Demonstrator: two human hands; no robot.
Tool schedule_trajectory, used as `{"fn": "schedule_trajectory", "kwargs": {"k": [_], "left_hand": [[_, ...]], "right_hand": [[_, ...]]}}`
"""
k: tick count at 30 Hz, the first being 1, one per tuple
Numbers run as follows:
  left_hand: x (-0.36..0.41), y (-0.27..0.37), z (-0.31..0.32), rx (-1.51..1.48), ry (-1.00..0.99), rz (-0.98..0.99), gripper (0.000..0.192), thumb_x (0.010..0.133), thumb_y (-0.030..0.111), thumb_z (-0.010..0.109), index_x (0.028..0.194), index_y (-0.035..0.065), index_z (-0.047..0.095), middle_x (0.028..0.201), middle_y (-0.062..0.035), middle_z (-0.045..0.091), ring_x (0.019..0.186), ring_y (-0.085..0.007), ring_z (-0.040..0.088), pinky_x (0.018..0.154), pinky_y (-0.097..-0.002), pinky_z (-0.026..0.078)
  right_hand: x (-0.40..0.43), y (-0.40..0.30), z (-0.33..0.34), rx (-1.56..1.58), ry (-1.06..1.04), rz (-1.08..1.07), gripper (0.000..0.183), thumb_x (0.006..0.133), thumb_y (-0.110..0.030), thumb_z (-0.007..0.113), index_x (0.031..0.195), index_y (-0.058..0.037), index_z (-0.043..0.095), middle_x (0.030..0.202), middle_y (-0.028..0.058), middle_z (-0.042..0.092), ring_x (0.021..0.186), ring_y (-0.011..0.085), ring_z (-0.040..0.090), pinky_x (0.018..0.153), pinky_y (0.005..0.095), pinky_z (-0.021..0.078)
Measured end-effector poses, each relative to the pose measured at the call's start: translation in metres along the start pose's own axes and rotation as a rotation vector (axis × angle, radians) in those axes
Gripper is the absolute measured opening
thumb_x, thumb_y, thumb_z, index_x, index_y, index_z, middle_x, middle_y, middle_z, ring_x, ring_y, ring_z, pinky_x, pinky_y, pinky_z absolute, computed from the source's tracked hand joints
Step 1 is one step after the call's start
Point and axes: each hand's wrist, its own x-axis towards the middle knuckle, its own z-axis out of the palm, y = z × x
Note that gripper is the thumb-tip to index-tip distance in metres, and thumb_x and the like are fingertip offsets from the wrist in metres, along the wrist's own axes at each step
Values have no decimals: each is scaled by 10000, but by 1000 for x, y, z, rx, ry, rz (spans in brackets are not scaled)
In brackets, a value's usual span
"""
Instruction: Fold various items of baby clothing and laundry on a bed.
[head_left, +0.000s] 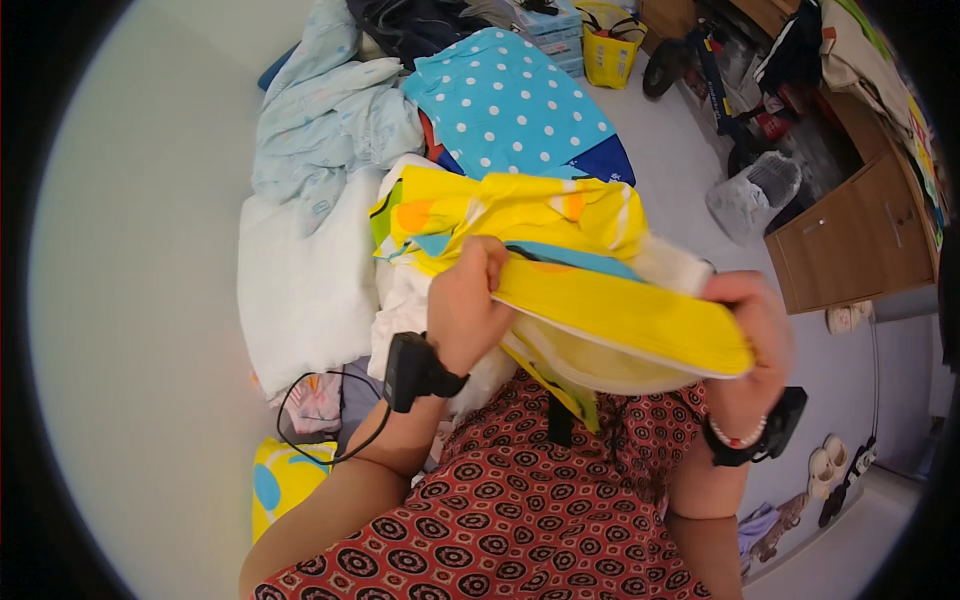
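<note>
Between my two hands a yellow patterned fabric cover (600, 304) is stretched over my lap, its pale inner side showing below a light edge. My left hand (472, 304) pinches its edge near the middle. At the right end my right hand (750, 330), blurred, grips the same cloth. The far part of the cover lies bunched, with orange, green and blue patches. Something whitish, blurred, shows beside my right fingers; what it is I cannot tell. White padded bedding (307, 292) lies to the left of the cover.
Beyond are a blue polka-dot cloth (510, 97) and a crumpled pale blue blanket (337, 127). A yellow bag (611, 49) stands farther back. To the right are a wooden cabinet (847, 232), a clear plastic bag (750, 195) and slippers (827, 465). A wall (142, 300) rises at left.
</note>
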Motion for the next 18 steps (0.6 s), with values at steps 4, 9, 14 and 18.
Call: {"fn": "schedule_trajectory", "kwargs": {"k": [4,9,14,18], "left_hand": [[5,-45,-28,153,31,-156,300,736,-37,636,1005,65,549,725,-106,560,663,-265,581,625,-338,453],[5,-71,-92,233,290,-180,216,773,-20,623,967,65,581,828,-139,639,763,-294,625,702,-331,481],[8,-52,-139,-404,537,-114,220,844,-71,535,1037,17,595,955,-51,638,885,-131,599,789,-238,467],[-13,-68,-141,-646,156,-229,193,863,-2,563,1050,30,600,1036,-61,650,907,-125,607,815,-252,479]], "right_hand": [[-1,-9,-46,-157,440,197,184,910,-134,499,854,20,584,869,81,615,774,131,576,696,249,450],[-1,6,-83,154,737,184,230,988,-178,471,891,22,530,907,90,583,750,122,566,663,225,431],[-21,7,-83,207,421,168,174,936,-107,497,790,-24,450,841,73,544,713,97,479,648,232,388],[-31,21,-88,78,313,459,82,903,-55,500,828,-26,484,808,7,496,724,77,441,664,214,364]]}}
